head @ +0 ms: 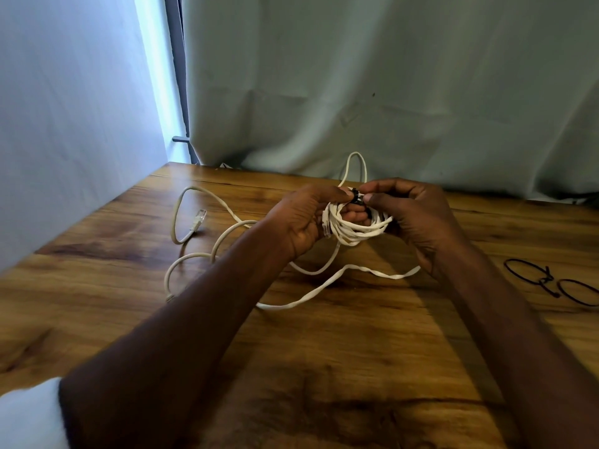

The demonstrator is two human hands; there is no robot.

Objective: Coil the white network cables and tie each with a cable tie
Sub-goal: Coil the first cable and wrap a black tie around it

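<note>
Wooden table carried loose cable. Above it, left hand gripped the coiled white network cable; right hand pinched the black cable tie. Tying step; next, cinch tight.

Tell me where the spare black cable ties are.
In the head view, the spare black cable ties lie looped on the wooden table at the far right edge, just right of the right forearm and apart from the white cable coil.
</note>
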